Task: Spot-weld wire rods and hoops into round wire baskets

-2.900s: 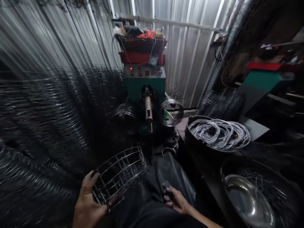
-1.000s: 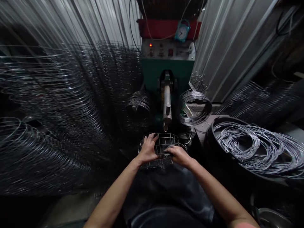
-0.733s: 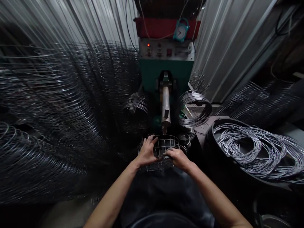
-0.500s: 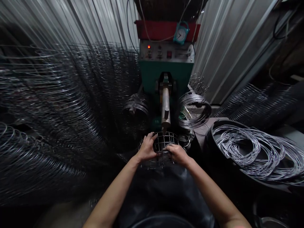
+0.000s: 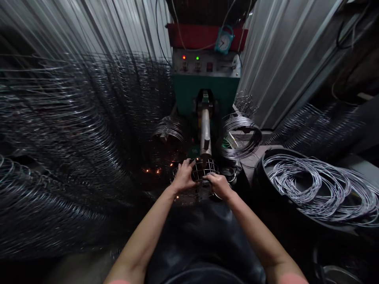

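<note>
Both my hands grip a round wire cage [image 5: 204,169] of steel hoops and bars, held in front of my black apron [image 5: 204,236]. My left hand [image 5: 183,177] clasps its left side, and my right hand [image 5: 217,185] holds its near rim. The cage's upper side sits at the tip of the welding machine's metal electrode arm [image 5: 205,132]. Small orange sparks [image 5: 154,170] glow left of the cage. The cage's lower part is partly hidden by my hands.
A green welding machine [image 5: 205,94] stands ahead, with a lit control panel and a small clock [image 5: 224,40] above. Dense stacks of wire hoops [image 5: 74,118] fill the left. A black tub [image 5: 275,152] of wire hoops stands at right, before a corrugated metal wall [image 5: 281,59].
My hands have pushed the cage forward and up against the electrode tip. Orange sparks have appeared left of it, and a green lamp now glows on the panel.
</note>
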Tool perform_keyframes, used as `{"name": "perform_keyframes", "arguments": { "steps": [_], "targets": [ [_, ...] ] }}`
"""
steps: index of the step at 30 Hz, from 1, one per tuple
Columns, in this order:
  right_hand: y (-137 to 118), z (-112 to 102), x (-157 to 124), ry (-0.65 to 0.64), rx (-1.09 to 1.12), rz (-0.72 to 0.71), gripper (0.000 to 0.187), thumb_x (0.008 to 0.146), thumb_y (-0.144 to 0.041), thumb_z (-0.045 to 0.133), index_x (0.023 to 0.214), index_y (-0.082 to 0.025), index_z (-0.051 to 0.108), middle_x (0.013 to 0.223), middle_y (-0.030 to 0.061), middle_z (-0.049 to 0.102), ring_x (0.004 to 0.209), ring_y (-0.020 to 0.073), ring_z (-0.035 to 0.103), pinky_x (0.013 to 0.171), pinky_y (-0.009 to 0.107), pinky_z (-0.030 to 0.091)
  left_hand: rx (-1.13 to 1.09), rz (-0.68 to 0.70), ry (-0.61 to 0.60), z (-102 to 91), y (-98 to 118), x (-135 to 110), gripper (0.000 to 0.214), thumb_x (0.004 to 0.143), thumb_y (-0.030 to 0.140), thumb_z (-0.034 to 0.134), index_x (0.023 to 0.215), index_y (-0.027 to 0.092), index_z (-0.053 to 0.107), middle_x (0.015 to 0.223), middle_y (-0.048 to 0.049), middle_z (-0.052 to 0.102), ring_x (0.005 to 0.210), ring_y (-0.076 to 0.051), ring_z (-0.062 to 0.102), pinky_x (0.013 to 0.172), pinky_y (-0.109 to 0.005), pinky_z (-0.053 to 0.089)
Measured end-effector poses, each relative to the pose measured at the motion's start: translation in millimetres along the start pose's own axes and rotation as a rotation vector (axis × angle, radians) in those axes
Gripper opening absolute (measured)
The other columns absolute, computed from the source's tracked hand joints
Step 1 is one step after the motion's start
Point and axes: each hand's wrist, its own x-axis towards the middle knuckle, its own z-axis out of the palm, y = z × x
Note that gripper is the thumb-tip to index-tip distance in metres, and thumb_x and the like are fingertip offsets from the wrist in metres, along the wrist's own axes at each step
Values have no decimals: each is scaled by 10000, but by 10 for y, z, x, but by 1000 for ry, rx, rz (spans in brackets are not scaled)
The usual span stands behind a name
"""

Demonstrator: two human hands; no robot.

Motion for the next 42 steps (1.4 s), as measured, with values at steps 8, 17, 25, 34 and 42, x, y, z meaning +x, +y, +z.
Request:
{"name": "perform_keyframes", "arguments": {
  "steps": [8,17,25,34,42],
  "targets": [
    [58,-14,122,-46,3,21,222,850,-170,556,1041,-217,660,1016,61,681,879,175,652,730,228,472,-11,-54,-15,11,-17,86,919,561,364,782,1340,130,356,1420,-245,304,1349,-375,254,1069,-565,247],
    [105,65,-83,383,358,257,337,800,-271,618,1128,-200,593,1098,96,614,994,205,593,881,328,462,-59,-64,-14,-11,-35,115,987,509,377,828,1347,157,356,1429,-221,290,1349,-374,254,1080,-558,245],
    [149,205,-432,482,1077,802,369,726,-465,589,943,-167,564,670,-19,570,510,99,477,439,198,362,-25,-33,-26,-90,-4,124,1012,512,412,829,1358,146,341,1443,-231,267,1355,-386,234,1083,-576,215],
    [269,142,-866,541,1639,1083,288,593,-229,730,835,-169,585,636,-23,576,475,74,496,356,137,299,-5,-149,-18,-94,-41,323,937,547,406,803,1337,145,372,1418,-233,308,1329,-385,285,1042,-587,266],
    [493,213,-1244,470,1793,1166,243,645,-153,729,855,-169,609,582,-41,520,474,78,516,361,141,393,-6,-151,-17,-76,-6,368,910,551,403,798,1319,126,395,1413,-236,322,1322,-367,308,1047,-521,303]
  ]
}}
